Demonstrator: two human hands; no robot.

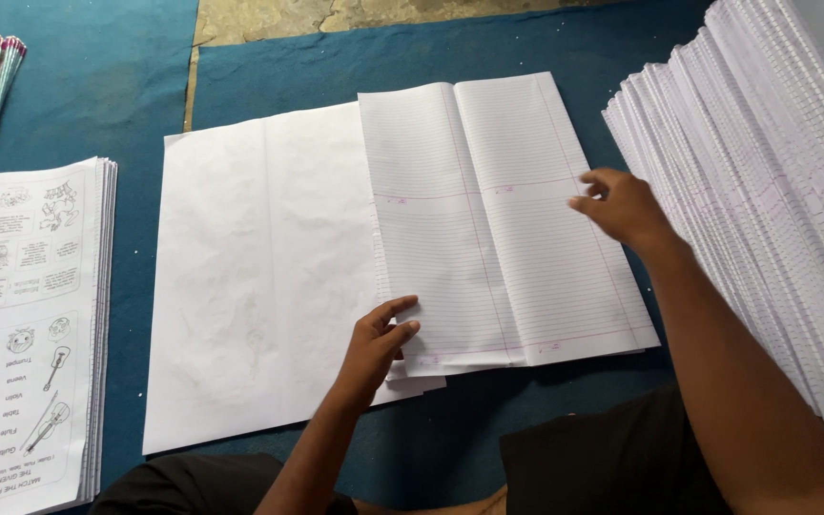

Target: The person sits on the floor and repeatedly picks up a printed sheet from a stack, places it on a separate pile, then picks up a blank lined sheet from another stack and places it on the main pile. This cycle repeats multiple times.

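Blue mat (pixel 97 86) on stone floor (pixel 336 14). Left hand (pixel 379 339) open, fingertips on lined sheets (pixel 498 229) over blank paper (pixel 250 277). Right hand (pixel 622 205) loosely open above sheets, gripping nothing. Paper stack (pixel 774 191) beside.

We stretch both bare arms out in front of us, our left hand (pixel 379 339) low with its fingers curled a little, our right hand (pixel 622 205) farther out with its fingers loosely bent.
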